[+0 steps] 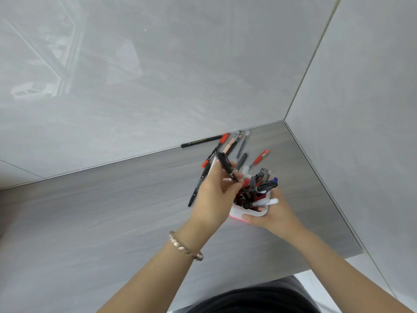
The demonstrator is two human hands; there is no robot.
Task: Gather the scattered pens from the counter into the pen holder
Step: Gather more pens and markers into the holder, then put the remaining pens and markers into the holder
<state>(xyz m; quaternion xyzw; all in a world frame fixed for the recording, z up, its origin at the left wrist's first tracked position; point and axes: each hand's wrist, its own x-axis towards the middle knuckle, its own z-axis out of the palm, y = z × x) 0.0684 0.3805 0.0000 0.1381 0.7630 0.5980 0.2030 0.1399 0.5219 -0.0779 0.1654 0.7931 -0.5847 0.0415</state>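
A white pen holder (247, 213) with a red inside stands on the grey counter (112, 211), crowded with several pens. My right hand (274, 216) grips its near right side. My left hand (214, 195) is closed on a black pen (226, 167), its lower end slanting down into the holder. Behind my hands several pens lie scattered by the wall: a black marker with red caps (215, 150), a long black pen (202, 141) along the wall joint, a grey pen (242, 144) and a red pen (261, 155). Another black marker (198, 188) lies partly under my left hand.
Glossy grey tiled walls meet in a corner (284, 120) just behind the pens. The counter ends at the right wall and at a front edge (316, 267) near my body. A metal bracelet (185, 246) circles my left wrist.
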